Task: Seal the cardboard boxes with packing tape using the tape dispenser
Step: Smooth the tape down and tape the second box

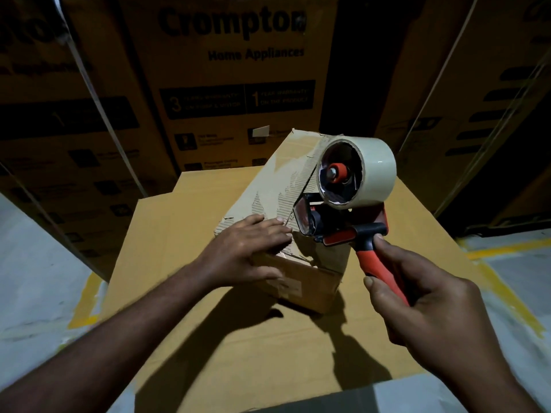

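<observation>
A small worn cardboard box (pixel 277 180) with torn paper along its top seam stands on a flattened cardboard sheet (pixel 185 234). My left hand (pixel 250 248) lies flat on the box's near top flap, fingers straight, pressing it down. My right hand (pixel 423 296) grips the red and black handle of the tape dispenser (pixel 343 225). The dispenser's front end sits at the near end of the box's seam. Its roll of clear tape (pixel 369 171) stands above the box's right side.
Tall printed appliance cartons (pixel 226 84) stand close behind and on both sides, forming a wall. A grey floor with yellow painted lines (pixel 507 251) shows to the left and right of the cardboard sheet.
</observation>
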